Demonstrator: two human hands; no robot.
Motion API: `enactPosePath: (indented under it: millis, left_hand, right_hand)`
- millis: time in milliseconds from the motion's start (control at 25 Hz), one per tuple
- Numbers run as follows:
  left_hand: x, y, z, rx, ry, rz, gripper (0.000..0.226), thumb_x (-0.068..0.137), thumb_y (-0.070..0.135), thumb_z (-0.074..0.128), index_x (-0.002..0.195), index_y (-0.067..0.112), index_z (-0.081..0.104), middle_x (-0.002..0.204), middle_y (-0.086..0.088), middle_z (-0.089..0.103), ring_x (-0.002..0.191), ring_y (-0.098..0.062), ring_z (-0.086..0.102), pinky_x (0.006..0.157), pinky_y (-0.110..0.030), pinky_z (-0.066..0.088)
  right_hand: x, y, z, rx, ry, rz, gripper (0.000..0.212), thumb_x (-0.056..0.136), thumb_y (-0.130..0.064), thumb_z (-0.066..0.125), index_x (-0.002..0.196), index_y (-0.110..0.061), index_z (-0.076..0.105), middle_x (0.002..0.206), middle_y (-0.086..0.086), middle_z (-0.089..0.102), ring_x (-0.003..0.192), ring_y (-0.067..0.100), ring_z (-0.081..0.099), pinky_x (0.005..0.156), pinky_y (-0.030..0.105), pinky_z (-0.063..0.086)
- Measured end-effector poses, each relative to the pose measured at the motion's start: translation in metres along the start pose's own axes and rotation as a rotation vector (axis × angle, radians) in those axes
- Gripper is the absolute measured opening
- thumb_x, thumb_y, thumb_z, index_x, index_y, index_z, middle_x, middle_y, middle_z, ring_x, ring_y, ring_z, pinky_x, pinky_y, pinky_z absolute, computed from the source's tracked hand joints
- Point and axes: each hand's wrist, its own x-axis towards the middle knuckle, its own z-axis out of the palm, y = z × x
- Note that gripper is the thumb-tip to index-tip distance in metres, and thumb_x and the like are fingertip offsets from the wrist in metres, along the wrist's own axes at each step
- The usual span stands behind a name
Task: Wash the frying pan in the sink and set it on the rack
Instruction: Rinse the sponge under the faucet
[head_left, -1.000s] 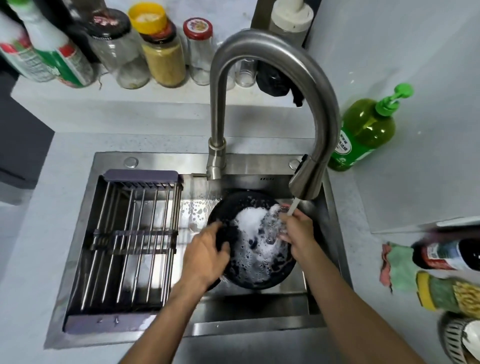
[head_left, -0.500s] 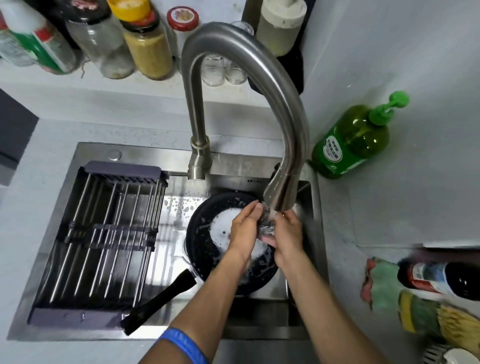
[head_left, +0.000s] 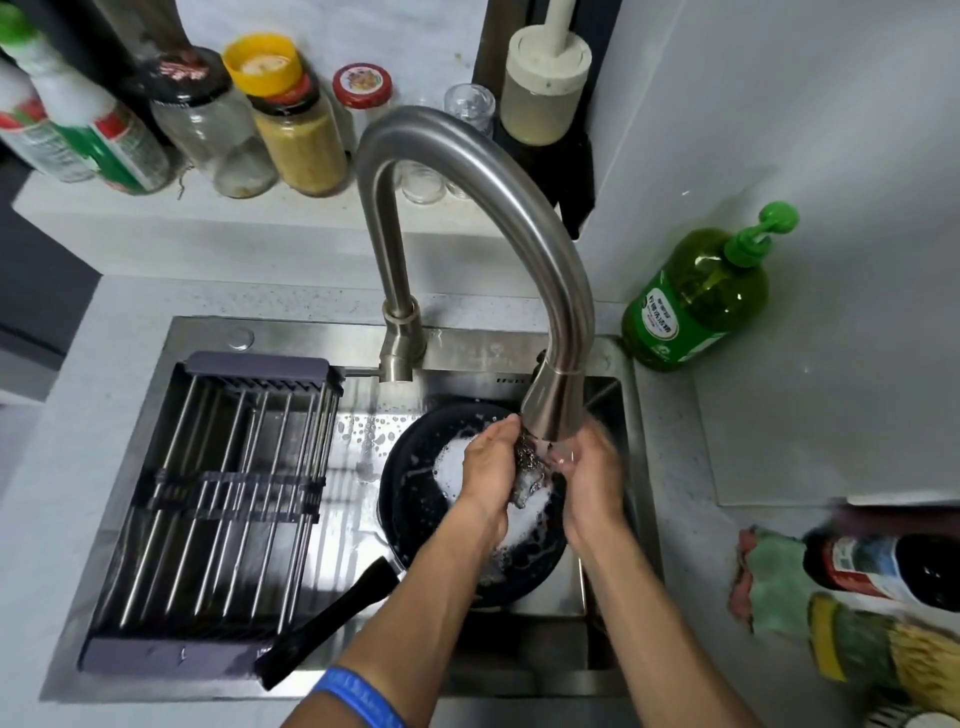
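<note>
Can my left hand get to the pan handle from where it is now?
Probably yes. The left hand is under the faucet, rinsing a metal scrubber. The pan handle juts toward the left forearm over the sink's front edge, uncovered, with nothing visible between them.

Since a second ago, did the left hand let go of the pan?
Yes. The left hand left the frying pan rim and went up to the faucet spout, meeting the right hand around a scrubber.

sink (head_left: 467, 348): frying pan (head_left: 415, 499) inside | rack (head_left: 218, 499) across left
</note>
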Motion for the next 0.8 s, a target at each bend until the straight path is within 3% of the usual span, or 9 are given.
enactPosePath:
  millis: [80, 160, 320, 440, 520, 600, 680, 760, 800]
  left_hand:
    - [-0.002, 0.002, -0.004, 0.045, -0.012, -0.007, 0.032, 0.093, 0.023, 0.055, 0.11, -0.002, 0.064, 0.106, -0.025, 0.068, 0.101, -0.041, 0.064, 0.095, -0.05, 0.049]
    - [-0.004, 0.0, -0.011, 0.058, -0.009, -0.016, 0.031, 0.092, 0.025, 0.055, 0.105, 0.0, 0.066, 0.105, -0.027, 0.068, 0.093, -0.04, 0.065, 0.093, -0.051, 0.049]
    - [-0.003, -0.014, -0.038, 0.084, -0.006, -0.043, 0.035, 0.086, 0.029, 0.055, 0.107, 0.004, 0.068, 0.102, -0.024, 0.069, 0.089, -0.037, 0.066, 0.09, -0.049, 0.051]
    - [-0.006, -0.026, -0.057, 0.025, -0.045, -0.096, 0.036, 0.071, 0.024, 0.058, 0.096, 0.002, 0.069, 0.095, -0.023, 0.062, 0.08, -0.033, 0.051, 0.073, -0.045, 0.042]
    - [-0.006, -0.037, -0.067, 0.001, -0.054, -0.117, 0.026, 0.072, 0.014, 0.061, 0.095, 0.008, 0.071, 0.096, -0.015, 0.069, 0.078, -0.028, 0.061, 0.066, -0.032, 0.048]
    - [-0.002, -0.046, -0.072, -0.014, -0.018, -0.107, 0.024, 0.087, 0.006, 0.056, 0.108, 0.009, 0.067, 0.099, -0.013, 0.072, 0.074, -0.022, 0.068, 0.054, -0.025, 0.05]
    - [0.003, -0.05, -0.066, -0.05, 0.003, -0.056, 0.02, 0.095, 0.007, 0.05, 0.109, 0.008, 0.064, 0.089, -0.011, 0.072, 0.06, -0.016, 0.066, 0.043, -0.02, 0.044]
    - [0.006, -0.045, -0.058, -0.099, 0.052, -0.007, 0.014, 0.095, 0.011, 0.053, 0.1, 0.01, 0.066, 0.079, -0.01, 0.07, 0.053, -0.015, 0.062, 0.041, -0.019, 0.043]
    - [0.009, -0.04, -0.054, -0.101, 0.101, -0.001, 0.014, 0.094, 0.015, 0.055, 0.091, 0.012, 0.069, 0.077, -0.01, 0.07, 0.055, -0.017, 0.063, 0.043, -0.02, 0.046]
  right_hand:
    - [-0.007, -0.025, -0.006, 0.061, -0.184, -0.137, 0.044, 0.098, -0.043, 0.049, 0.12, -0.01, 0.068, 0.121, 0.016, 0.069, 0.117, 0.031, 0.062, 0.098, 0.046, 0.048]
    - [-0.016, -0.046, -0.005, 0.002, -0.322, -0.234, 0.039, 0.1, -0.04, 0.046, 0.117, -0.016, 0.071, 0.119, 0.011, 0.071, 0.117, 0.027, 0.063, 0.102, 0.047, 0.047]
    - [-0.039, -0.045, 0.006, -0.174, -0.378, -0.244, 0.027, 0.094, -0.032, 0.052, 0.103, -0.028, 0.078, 0.105, -0.001, 0.076, 0.104, 0.016, 0.068, 0.091, 0.031, 0.049]
    - [-0.044, -0.031, 0.011, -0.117, -0.421, -0.271, 0.028, 0.092, -0.035, 0.058, 0.105, -0.02, 0.077, 0.104, 0.003, 0.076, 0.1, 0.016, 0.07, 0.084, 0.026, 0.052]
    - [-0.039, -0.015, 0.007, -0.053, -0.341, -0.213, 0.031, 0.089, -0.042, 0.059, 0.104, -0.021, 0.076, 0.108, 0.004, 0.074, 0.106, 0.019, 0.068, 0.091, 0.036, 0.051]
    - [-0.033, 0.014, -0.001, -0.047, -0.176, -0.057, 0.023, 0.09, -0.038, 0.06, 0.102, -0.024, 0.073, 0.11, 0.002, 0.073, 0.108, 0.02, 0.066, 0.097, 0.041, 0.049]
    - [-0.032, 0.047, 0.0, -0.081, -0.077, 0.12, 0.016, 0.096, -0.024, 0.058, 0.107, -0.023, 0.069, 0.103, -0.002, 0.072, 0.096, 0.016, 0.066, 0.088, 0.036, 0.051]
    - [-0.029, 0.066, 0.014, -0.091, -0.101, 0.242, 0.026, 0.098, -0.02, 0.055, 0.122, -0.015, 0.064, 0.1, 0.004, 0.07, 0.086, 0.018, 0.061, 0.07, 0.029, 0.048]
    - [-0.024, 0.07, 0.022, -0.067, -0.1, 0.285, 0.032, 0.099, -0.021, 0.052, 0.128, -0.01, 0.06, 0.104, 0.01, 0.068, 0.088, 0.023, 0.06, 0.069, 0.03, 0.046]
